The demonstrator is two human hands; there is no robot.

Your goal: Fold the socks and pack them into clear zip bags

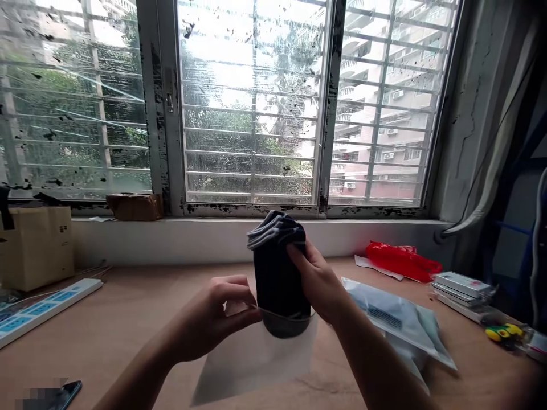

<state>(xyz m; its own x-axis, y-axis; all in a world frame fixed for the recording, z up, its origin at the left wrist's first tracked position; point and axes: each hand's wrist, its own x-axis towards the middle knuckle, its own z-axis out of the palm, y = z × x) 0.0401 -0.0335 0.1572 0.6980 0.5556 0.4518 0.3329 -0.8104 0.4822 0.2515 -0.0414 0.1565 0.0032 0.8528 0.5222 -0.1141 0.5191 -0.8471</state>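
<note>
The left hand point(216, 316) pinches the rim of a clear plastic bag point(256, 359), held above a wooden desk point(98, 353). The right hand point(316, 282) grips a bundle of dark socks point(277, 273) from the side, its lower end inside the bag's mouth. A filled plastic pouch point(395, 319) lies just to the right.

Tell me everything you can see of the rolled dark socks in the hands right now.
The rolled socks form a near-black, soft knit bundle, standing roughly upright, with a grey-striped cuff folded over the top end. Their lower end sits in the mouth of a clear plastic bag, whose edge the left hand holds. The right hand grips the bundle's side just below the cuff. It is held above the wooden desk, not resting on it.
</note>
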